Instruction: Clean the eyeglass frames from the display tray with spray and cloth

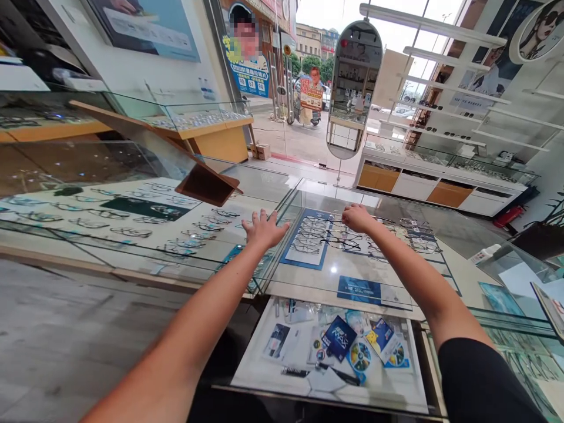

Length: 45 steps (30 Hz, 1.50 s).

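Note:
I reach both arms out over a glass display counter (335, 276) in an eyewear shop. My left hand (263, 228) lies flat with fingers spread on the glass near the corner where two cases meet. My right hand (358, 217) is curled with fingers closed, resting on the glass top above rows of eyeglass frames (321, 238); what it grips, if anything, is hidden. More frames (132, 226) lie in the long case on the left.
A drawer shelf (273, 364) below the counter holds leaflets, cards and a pen. An oval mirror (353, 88) stands beyond the counter. White cabinets (440, 188) and wall shelves line the right. A brown stand (207, 185) sits on the left case. The shop door opens onto the street.

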Available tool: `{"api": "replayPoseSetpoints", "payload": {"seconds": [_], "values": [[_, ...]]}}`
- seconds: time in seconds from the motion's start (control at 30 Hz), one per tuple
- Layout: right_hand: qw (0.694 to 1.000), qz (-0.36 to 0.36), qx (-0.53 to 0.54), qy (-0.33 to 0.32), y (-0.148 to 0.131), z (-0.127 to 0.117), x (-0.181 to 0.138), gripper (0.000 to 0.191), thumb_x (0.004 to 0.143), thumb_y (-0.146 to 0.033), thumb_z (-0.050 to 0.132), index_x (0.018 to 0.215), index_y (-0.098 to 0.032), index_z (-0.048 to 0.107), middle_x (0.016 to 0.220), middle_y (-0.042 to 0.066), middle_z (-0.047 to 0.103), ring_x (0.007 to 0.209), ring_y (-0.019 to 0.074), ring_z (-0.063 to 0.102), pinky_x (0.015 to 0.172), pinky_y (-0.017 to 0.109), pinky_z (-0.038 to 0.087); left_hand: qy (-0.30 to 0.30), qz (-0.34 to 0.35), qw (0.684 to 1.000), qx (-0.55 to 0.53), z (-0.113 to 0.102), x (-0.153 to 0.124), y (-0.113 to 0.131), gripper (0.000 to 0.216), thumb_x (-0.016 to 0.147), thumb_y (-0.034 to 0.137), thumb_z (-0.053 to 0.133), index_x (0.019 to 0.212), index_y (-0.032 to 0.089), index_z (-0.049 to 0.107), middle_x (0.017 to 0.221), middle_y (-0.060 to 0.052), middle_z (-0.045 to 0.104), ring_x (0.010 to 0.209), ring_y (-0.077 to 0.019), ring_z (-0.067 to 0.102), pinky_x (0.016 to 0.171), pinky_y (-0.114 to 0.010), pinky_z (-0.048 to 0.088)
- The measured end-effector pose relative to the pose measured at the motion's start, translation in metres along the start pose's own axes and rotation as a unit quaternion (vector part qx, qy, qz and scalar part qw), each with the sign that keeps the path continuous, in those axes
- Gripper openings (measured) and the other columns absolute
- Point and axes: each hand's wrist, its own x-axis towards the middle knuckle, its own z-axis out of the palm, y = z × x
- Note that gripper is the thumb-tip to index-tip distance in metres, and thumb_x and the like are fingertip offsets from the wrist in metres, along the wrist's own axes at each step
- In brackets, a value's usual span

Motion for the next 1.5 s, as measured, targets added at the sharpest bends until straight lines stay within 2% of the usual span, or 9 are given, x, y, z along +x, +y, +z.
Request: {"api": "replayPoseSetpoints", "payload": {"seconds": [0.27, 0.5, 0.77, 0.93, 1.13, 1.27, 1.37, 1.43, 1.5], "values": [[1.000, 0.014, 0.016, -0.018, 0.004, 0.013, 0.005, 0.030, 0.102, -0.024, 0.050, 0.111, -0.014, 0.077, 0.130, 0.017, 0.070, 0.121, 0.0322, 0.053, 0.100, 0.044, 0.038, 0.005, -0.002, 1.000, -0.008, -0.003, -0.005, -0.001, 0.088, 0.097, 0.070, 0.024, 0.166, 0.017, 0.032, 0.174, -0.021, 0.022, 0.160, -0.0447, 0.018, 0.122, -0.071, 0.020], [0.999, 0.033, 0.024, -0.022, 0.009, 0.016, 0.011, 0.028, 0.101, -0.023, 0.051, 0.111, -0.017, 0.077, 0.123, 0.014, 0.075, 0.122, 0.0319, 0.057, 0.102, 0.043, 0.042, -0.008, -0.010, 1.000, 0.002, -0.008, -0.009, 0.004, 0.086, 0.098, 0.068, 0.023, 0.168, 0.017, 0.028, 0.175, -0.020, 0.019, 0.162, -0.0429, 0.017, 0.124, -0.069, 0.020], [0.999, 0.036, 0.032, -0.009, 0.006, 0.013, 0.005, 0.028, 0.101, -0.026, 0.054, 0.111, -0.021, 0.080, 0.143, 0.012, 0.066, 0.131, 0.0330, 0.054, 0.108, 0.046, 0.042, -0.001, -0.010, 1.000, 0.003, -0.005, -0.008, 0.003, 0.085, 0.099, 0.068, 0.024, 0.167, 0.017, 0.030, 0.175, -0.020, 0.021, 0.161, -0.0431, 0.018, 0.123, -0.068, 0.022], [0.998, 0.053, 0.032, -0.014, 0.004, 0.017, 0.003, 0.027, 0.099, -0.026, 0.057, 0.111, -0.022, 0.081, 0.142, 0.013, 0.066, 0.129, 0.0336, 0.053, 0.106, 0.045, 0.041, -0.003, -0.012, 1.000, 0.004, -0.005, -0.008, 0.002, 0.086, 0.098, 0.069, 0.024, 0.167, 0.018, 0.030, 0.175, -0.020, 0.020, 0.161, -0.0433, 0.018, 0.123, -0.068, 0.022], [0.997, 0.077, 0.032, -0.002, -0.001, 0.019, 0.002, 0.027, 0.099, -0.026, 0.057, 0.109, -0.022, 0.082, 0.131, 0.010, 0.073, 0.124, 0.0320, 0.055, 0.106, 0.044, 0.038, -0.002, -0.015, 1.000, 0.002, -0.006, -0.008, 0.003, 0.085, 0.098, 0.068, 0.024, 0.167, 0.018, 0.030, 0.175, -0.019, 0.021, 0.161, -0.0425, 0.019, 0.124, -0.068, 0.022], [0.995, 0.090, 0.029, 0.015, -0.006, 0.016, -0.002, 0.024, 0.099, -0.025, 0.059, 0.104, -0.022, 0.082, 0.125, 0.011, 0.076, 0.122, 0.0319, 0.056, 0.106, 0.045, 0.036, 0.004, -0.010, 1.000, 0.001, -0.003, -0.006, 0.002, 0.085, 0.099, 0.068, 0.024, 0.167, 0.018, 0.030, 0.175, -0.019, 0.022, 0.161, -0.0426, 0.018, 0.123, -0.068, 0.022], [0.994, 0.097, 0.024, 0.039, -0.015, 0.008, -0.008, 0.022, 0.099, -0.027, 0.061, 0.108, -0.020, 0.079, 0.128, 0.013, 0.073, 0.124, 0.0325, 0.055, 0.107, 0.045, 0.035, 0.007, -0.008, 1.000, -0.001, -0.002, -0.005, 0.001, 0.084, 0.099, 0.068, 0.024, 0.167, 0.018, 0.031, 0.174, -0.019, 0.022, 0.161, -0.0429, 0.019, 0.123, -0.068, 0.023], [0.993, 0.086, 0.029, 0.081, -0.028, 0.000, -0.017, 0.022, 0.098, -0.030, 0.062, 0.110, -0.017, 0.075, 0.127, 0.015, 0.072, 0.121, 0.0316, 0.055, 0.102, 0.043, 0.037, 0.003, -0.008, 1.000, -0.001, -0.002, -0.004, 0.000, 0.084, 0.099, 0.067, 0.024, 0.167, 0.018, 0.032, 0.174, -0.019, 0.022, 0.161, -0.0428, 0.019, 0.123, -0.069, 0.023], [0.986, 0.037, 0.049, 0.152, -0.047, -0.009, -0.032, 0.017, 0.097, -0.029, 0.061, 0.104, -0.017, 0.070, 0.113, 0.014, 0.072, 0.106, 0.0279, 0.059, 0.089, 0.038, 0.040, 0.000, -0.009, 1.000, -0.001, -0.002, -0.004, 0.001, 0.084, 0.099, 0.068, 0.025, 0.167, 0.018, 0.032, 0.175, -0.019, 0.021, 0.161, -0.0425, 0.019, 0.123, -0.068, 0.022]]}}
